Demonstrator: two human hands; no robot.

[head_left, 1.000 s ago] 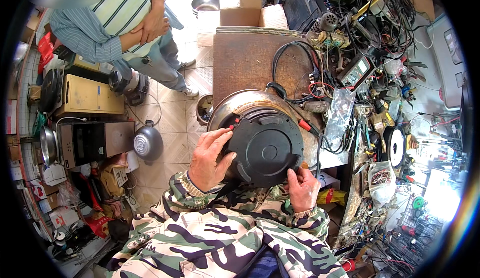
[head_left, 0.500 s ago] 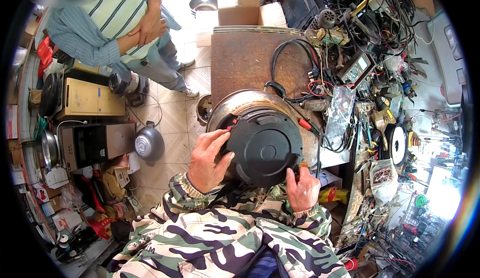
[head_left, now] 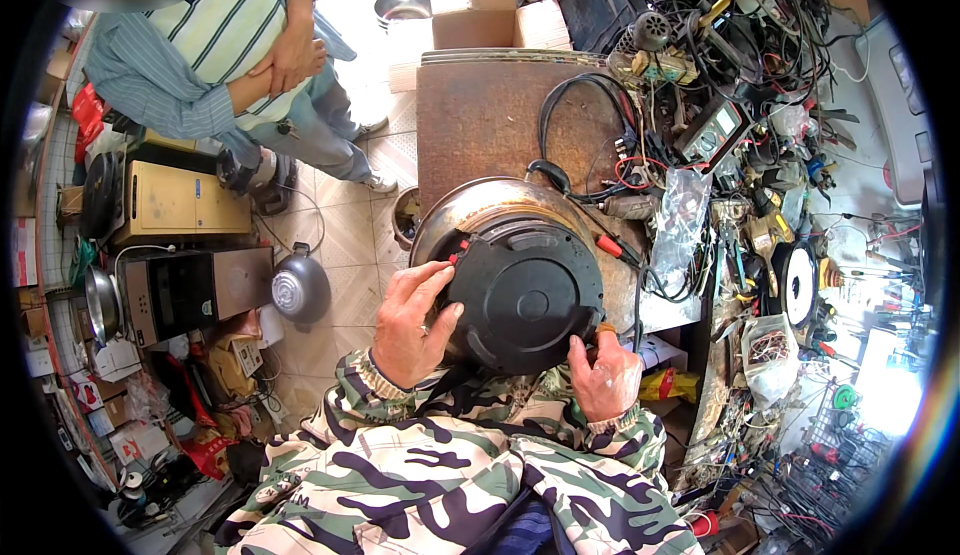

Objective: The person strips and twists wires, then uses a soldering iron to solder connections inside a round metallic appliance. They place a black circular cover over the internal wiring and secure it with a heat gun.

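A round black plastic base (head_left: 532, 300), with concentric rings and raised feet, faces up at the table's near edge. It belongs to a pot-like appliance whose kind I cannot make out. Behind it shows a wide, rust-stained metal pan (head_left: 492, 195). My left hand (head_left: 408, 330) grips the base's left rim, fingertips beside small red pieces (head_left: 456, 253) and thumb on the near edge. At the lower right rim, my right hand (head_left: 604, 375) holds the base with bent fingers, next to a small orange-brown piece (head_left: 604, 329). What lies under the base is hidden.
A brown wooden table (head_left: 480, 115) carries a coiled black cable (head_left: 545, 120) and a multimeter (head_left: 714, 135). Tangled wires and tools crowd the right side. At the left, a person (head_left: 225, 65) stands with crossed arms. A grey pan (head_left: 300, 288) sits on the tiled floor.
The whole view has shifted very slightly. Both hands keep their hold on the black base, which stays in place.
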